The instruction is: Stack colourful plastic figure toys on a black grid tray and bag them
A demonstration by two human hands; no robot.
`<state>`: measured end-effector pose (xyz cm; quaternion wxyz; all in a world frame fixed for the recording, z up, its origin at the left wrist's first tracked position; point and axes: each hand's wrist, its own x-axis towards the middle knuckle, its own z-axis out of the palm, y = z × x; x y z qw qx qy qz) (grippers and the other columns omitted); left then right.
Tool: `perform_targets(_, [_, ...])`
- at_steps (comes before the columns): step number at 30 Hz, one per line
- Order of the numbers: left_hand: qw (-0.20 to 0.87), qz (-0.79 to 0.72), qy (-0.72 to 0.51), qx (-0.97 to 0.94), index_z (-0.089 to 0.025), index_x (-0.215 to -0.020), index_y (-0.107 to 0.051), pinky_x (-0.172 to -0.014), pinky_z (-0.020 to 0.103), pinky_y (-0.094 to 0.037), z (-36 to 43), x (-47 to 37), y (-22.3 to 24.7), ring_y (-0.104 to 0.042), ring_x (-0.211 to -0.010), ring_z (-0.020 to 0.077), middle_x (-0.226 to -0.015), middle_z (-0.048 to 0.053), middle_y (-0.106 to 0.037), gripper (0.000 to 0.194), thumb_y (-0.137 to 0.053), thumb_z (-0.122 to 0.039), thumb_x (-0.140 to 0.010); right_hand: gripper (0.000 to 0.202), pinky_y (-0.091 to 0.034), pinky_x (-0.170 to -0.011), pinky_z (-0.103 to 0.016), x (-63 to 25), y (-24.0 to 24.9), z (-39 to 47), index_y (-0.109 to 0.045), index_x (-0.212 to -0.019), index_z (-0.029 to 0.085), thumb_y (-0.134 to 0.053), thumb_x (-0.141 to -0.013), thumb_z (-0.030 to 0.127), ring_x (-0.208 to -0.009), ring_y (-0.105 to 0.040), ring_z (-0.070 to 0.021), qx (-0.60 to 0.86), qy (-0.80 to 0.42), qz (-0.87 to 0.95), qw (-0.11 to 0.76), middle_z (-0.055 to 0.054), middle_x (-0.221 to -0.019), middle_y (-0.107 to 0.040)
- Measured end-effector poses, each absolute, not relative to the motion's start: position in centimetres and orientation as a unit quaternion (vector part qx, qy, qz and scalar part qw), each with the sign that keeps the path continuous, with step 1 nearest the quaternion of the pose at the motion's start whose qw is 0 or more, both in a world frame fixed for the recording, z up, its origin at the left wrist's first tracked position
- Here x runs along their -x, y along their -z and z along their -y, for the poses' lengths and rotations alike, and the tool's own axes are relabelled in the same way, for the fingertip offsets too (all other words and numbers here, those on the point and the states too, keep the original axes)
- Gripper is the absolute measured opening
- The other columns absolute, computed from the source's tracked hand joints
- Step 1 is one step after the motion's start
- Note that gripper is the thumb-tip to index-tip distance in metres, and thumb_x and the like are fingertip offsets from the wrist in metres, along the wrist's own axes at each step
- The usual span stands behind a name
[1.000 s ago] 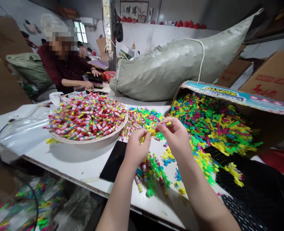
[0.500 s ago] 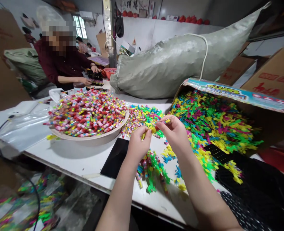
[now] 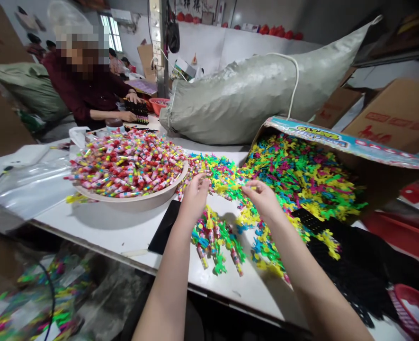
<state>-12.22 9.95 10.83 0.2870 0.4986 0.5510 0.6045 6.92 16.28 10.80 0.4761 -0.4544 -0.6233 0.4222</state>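
My right hand (image 3: 264,199) pinches a small candy tube (image 3: 252,188) with a yellow end, held level above the table. A yellow plastic figure (image 3: 235,188) shows at its tip; whether it is joined to the tube or lies in the pile behind is unclear. Left of it, my left hand (image 3: 195,196) hovers with fingers loosely curled and a little apart, nothing visible in them. Below and between my hands lies a small heap of tubes with green, blue and yellow figures (image 3: 218,237). Loose plastic figures (image 3: 223,166) are strewn behind my hands.
A wide basin (image 3: 152,201) heaped with candy tubes stands left. At right, a tipped carton (image 3: 372,147) spills colourful figures. Behind lies a big grey sack (image 3: 230,104). Black trays (image 3: 351,255) lie right, a black sheet (image 3: 164,229) left. Across the table, a person (image 3: 88,94) handles a black tray.
My hands have moved apart from each other; my left hand has drawn away to the left of the piece they shared. The right hand keeps the tube. The whole view has shifted slightly.
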Motion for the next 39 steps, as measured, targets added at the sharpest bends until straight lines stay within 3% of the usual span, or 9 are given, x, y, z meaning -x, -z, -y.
perform_targets(3, [0.288,-0.553,-0.628,-0.466,-0.015,-0.111,-0.052,-0.081,0.028,-0.043,-10.1,12.9,-10.9,-0.055,-0.091,0.0162,-0.102,0.009,-0.058,0.036,-0.043,-0.035,-0.083,0.033,-0.039,-0.052,-0.024,-7.6,-8.1,-16.0,-0.053,-0.075,0.016,-0.067,-0.062,0.044,-0.057,-0.054,-0.0132,0.502,-0.417,0.657,0.377,0.001,-0.061,-0.056])
perform_targets(8, [0.291,-0.549,-0.651,-0.436,-0.014,-0.109,-0.052,-0.078,0.027,-0.043,-10.3,13.8,-10.5,-0.055,-0.086,0.0148,-0.1,0.009,-0.058,0.034,-0.046,-0.031,-0.08,0.019,-0.04,-0.06,-0.026,-7.4,-5.6,-15.1,-0.054,-0.067,0.018,-0.063,-0.065,0.034,-0.067,-0.055,-0.0154,0.528,-0.273,0.77,0.234,-0.001,-0.069,-0.06])
perform_targets(11, [0.291,-0.547,-0.66,-0.425,-0.015,-0.11,-0.052,-0.076,0.027,-0.043,-10.3,14.0,-10.4,-0.054,-0.085,0.0144,-0.102,0.009,-0.057,0.035,-0.046,-0.032,-0.08,0.015,-0.04,-0.065,-0.027,-7.0,-5.9,-16.1,-0.058,-0.072,0.018,-0.059,-0.071,0.033,-0.073,-0.057,-0.0167,0.528,-0.212,0.804,0.171,-0.003,-0.076,-0.063])
perform_targets(14, [0.296,-0.542,-0.674,-0.406,-0.015,-0.11,-0.052,-0.072,0.025,-0.043,-10.2,14.2,-10.6,-0.054,-0.081,0.013,-0.099,0.009,-0.058,0.034,-0.045,-0.03,-0.08,0.016,-0.04,-0.072,-0.028,-5.9,-6.5,-18.2,-0.061,-0.082,0.017,-0.05,-0.079,0.028,-0.082,-0.056,-0.0187,0.536,-0.106,0.821,0.165,-0.005,-0.085,-0.064])
perform_targets(20, [0.291,-0.523,-0.71,-0.37,-0.014,-0.104,-0.053,-0.068,0.023,-0.043,-10.1,15.1,-10.8,-0.055,-0.074,0.0113,-0.091,0.007,-0.059,0.029,-0.046,-0.026,-0.078,0.019,-0.036,-0.075,-0.028,-2.8,-5.0,-21.0,-0.064,-0.086,0.013,-0.047,-0.079,0.019,-0.086,-0.054,-0.0217,0.523,0.062,0.849,0.034,-0.013,-0.085,-0.064])
perform_targets(25, [0.262,-0.504,-0.75,-0.34,-0.016,-0.097,-0.055,-0.064,0.021,-0.043,-10.0,15.5,-10.9,-0.054,-0.07,0.0099,-0.086,0.004,-0.06,0.024,-0.046,-0.025,-0.078,0.022,-0.035,-0.077,-0.03,-2.8,-3.8,-21.5,-0.061,-0.09,0.013,-0.047,-0.073,0.017,-0.086,-0.052,-0.0217,0.507,0.074,0.856,0.073,-0.01,-0.083,-0.062])
perform_targets(31, [0.265,-0.478,-0.769,-0.331,-0.016,-0.092,-0.055,-0.063,0.021,-0.044,-9.7,15.0,-11.3,-0.057,-0.071,0.0106,-0.083,0.004,-0.061,0.019,-0.044,-0.021,-0.078,0.027,-0.039,-0.064,-0.024,-1.4,-5.6,-22.6,-0.054,-0.094,0.011,-0.035,-0.076,0.018,-0.073,-0.053,-0.0161,0.554,-0.053,0.806,0.202,-0.007,-0.082,-0.058])
perform_targets(35, [0.257,-0.467,-0.776,-0.336,-0.016,-0.089,-0.056,-0.063,0.021,-0.045,-9.8,15.0,-11.2,-0.058,-0.072,0.0112,-0.082,0.004,-0.062,0.017,-0.044,-0.019,-0.077,0.025,-0.039,-0.074,-0.026,0.9,-6.1,-22.8,-0.06,-0.09,0.014,-0.049,-0.075,0.031,-0.086,-0.053,-0.0196,0.494,0.026,0.86,0.126,-0.009,-0.092,-0.058])
perform_targets(39, [0.26,-0.473,-0.773,-0.332,-0.016,-0.09,-0.056,-0.061,0.021,-0.044,-9.8,15.3,-11.2,-0.057,-0.069,0.011,-0.08,0.003,-0.063,0.017,-0.044,-0.02,-0.077,0.029,-0.039,-0.071,-0.029,2.5,-5.4,-23.0,-0.064,-0.085,0.014,-0.048,-0.079,0.038,-0.081,-0.056,-0.0215,0.497,0.106,0.861,0.003,-0.011,-0.089,-0.058])
